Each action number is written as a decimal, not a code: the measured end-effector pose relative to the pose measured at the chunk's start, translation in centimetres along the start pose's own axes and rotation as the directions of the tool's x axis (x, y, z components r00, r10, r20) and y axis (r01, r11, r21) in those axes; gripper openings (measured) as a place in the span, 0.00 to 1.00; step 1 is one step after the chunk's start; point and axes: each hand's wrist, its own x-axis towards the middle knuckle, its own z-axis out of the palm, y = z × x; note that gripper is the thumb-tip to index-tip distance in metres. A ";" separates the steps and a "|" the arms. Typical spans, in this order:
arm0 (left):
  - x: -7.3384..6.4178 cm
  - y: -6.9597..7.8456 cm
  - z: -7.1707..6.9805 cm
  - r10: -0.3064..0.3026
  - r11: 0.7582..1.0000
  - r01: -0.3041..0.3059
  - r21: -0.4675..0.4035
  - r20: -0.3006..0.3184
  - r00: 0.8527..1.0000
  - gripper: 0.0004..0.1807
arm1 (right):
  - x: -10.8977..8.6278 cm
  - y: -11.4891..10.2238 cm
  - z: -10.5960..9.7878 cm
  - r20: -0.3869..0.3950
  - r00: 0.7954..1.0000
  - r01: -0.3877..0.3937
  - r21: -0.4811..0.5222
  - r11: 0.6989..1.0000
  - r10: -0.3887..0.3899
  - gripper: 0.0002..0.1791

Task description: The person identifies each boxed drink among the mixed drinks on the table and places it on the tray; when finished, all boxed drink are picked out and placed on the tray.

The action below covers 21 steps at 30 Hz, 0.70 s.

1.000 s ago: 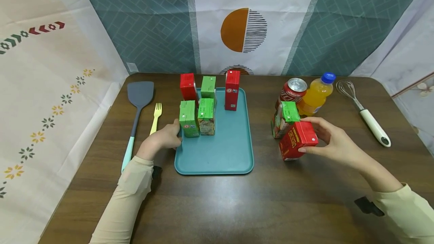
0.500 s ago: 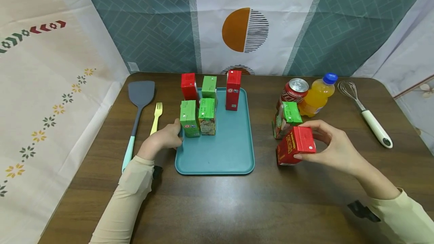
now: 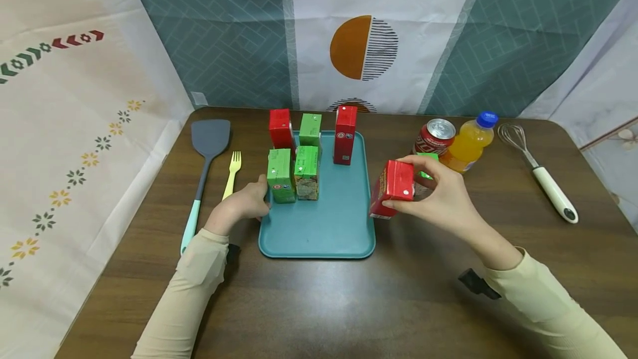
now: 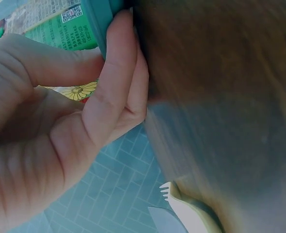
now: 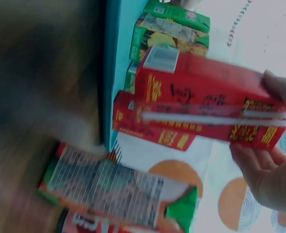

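My right hand [image 3: 446, 195] grips a red drink carton [image 3: 391, 188] by its upper end, thumb on one side and fingers on the other. The carton is tilted and held up by the right edge of the teal tray [image 3: 324, 231]. In the left wrist view my left hand [image 4: 70, 102] pinches the tray's left rim between thumb and fingers. On the tray stand a front-left green carton [image 3: 281, 176], a second green carton [image 3: 306, 173], a rear green carton [image 3: 310, 129], a left red carton [image 3: 282, 129] and a right red carton [image 3: 345, 134].
Behind my right hand, a green-topped carton [image 5: 114, 184] stands near a red soda can [image 3: 435, 136] and a bottle of orange drink [image 3: 468, 140]. A whisk [image 3: 540, 176] lies at the right. A yellow fork [image 3: 232, 173] and a grey spatula [image 3: 206, 148] lie left of the tray.
My right hand has lifted the red carton and carried it left, from beside the green-topped carton to the tray's right edge. The left hand has stayed at the tray's rim.
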 end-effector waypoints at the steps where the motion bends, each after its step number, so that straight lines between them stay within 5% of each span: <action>1: 0.0 0.0 0.0 -0.001 1.000 0.001 0.003 0.002 1.000 0.42 | 0.4 0.0 0.4 -0.002 1.000 -0.003 0.001 1.000 0.003 0.34; 15: 0.1 0.0 -0.1 -0.008 1.000 0.008 0.004 -0.011 1.000 0.42 | 5.9 1.0 5.1 0.045 0.999 0.001 0.034 0.999 -0.002 0.36; 21: 0.0 -0.1 0.0 0.003 1.000 -0.003 -0.012 -0.023 1.000 0.36 | 7.3 0.8 6.0 0.094 0.994 -0.068 0.059 0.996 0.063 0.38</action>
